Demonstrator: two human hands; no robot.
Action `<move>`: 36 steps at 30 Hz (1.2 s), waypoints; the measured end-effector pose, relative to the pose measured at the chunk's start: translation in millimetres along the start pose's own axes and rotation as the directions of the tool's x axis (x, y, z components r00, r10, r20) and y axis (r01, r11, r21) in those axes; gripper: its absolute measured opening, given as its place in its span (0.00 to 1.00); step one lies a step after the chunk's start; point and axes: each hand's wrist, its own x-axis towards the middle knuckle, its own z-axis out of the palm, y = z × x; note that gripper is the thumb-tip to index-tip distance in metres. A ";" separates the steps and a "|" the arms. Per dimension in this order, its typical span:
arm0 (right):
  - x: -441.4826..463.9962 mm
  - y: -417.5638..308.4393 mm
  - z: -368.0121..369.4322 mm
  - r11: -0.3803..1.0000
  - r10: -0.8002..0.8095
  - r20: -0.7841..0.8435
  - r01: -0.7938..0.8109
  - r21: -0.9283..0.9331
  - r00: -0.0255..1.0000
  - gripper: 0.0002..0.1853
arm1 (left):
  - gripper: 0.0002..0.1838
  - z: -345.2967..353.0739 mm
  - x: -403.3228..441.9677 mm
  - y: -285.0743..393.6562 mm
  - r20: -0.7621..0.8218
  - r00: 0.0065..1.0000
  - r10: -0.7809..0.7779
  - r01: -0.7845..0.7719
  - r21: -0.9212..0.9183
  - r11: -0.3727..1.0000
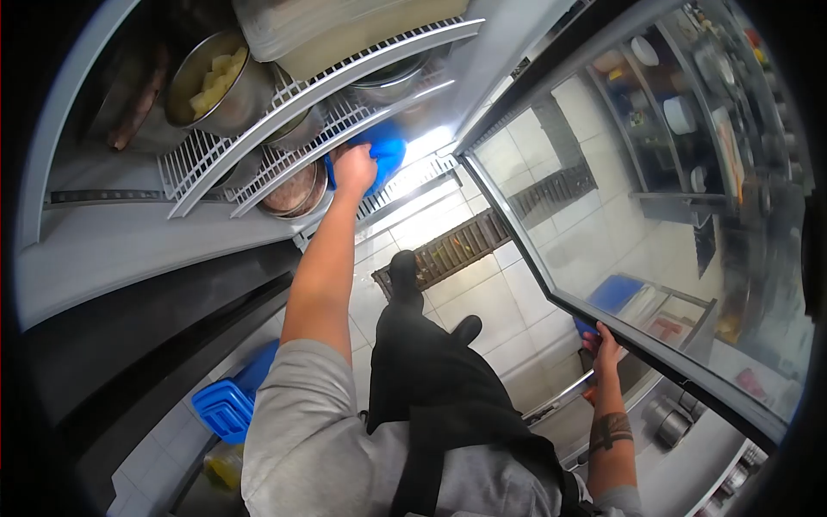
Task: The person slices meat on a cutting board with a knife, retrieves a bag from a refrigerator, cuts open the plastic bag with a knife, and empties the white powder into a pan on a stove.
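My left hand reaches into the bottom of an upright fridge, closed on a bright blue bundle; whether it is a plastic bag or a cloth I cannot tell. Beside it, on the lowest level, sits a round metal pot with brownish-pink contents. My right hand is at the edge of the open glass door, its fingers bent round the frame.
Wire shelves above my left hand carry a metal pot of pale yellow chunks and a clear plastic tub. A slatted floor drain crosses the white tiles near my shoes. Blue containers stand at the lower left.
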 end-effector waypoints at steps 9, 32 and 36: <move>7.8 8.3 -3.4 1.000 0.012 0.010 -0.012 0.002 1.000 0.19 | 0.08 -28.2 -51.9 18.0 -0.052 0.952 0.300 -0.304 -0.112 0.946; -84.4 17.9 -78.9 0.608 -0.749 0.379 0.791 0.069 0.543 0.27 | 0.15 -54.1 -493.2 302.5 0.618 0.531 0.580 -0.564 -0.253 0.786; -111.4 45.7 -150.0 0.527 -0.718 0.557 0.849 0.044 0.417 0.26 | 0.16 -42.3 -531.1 363.5 0.687 0.407 0.602 -0.545 -0.346 0.764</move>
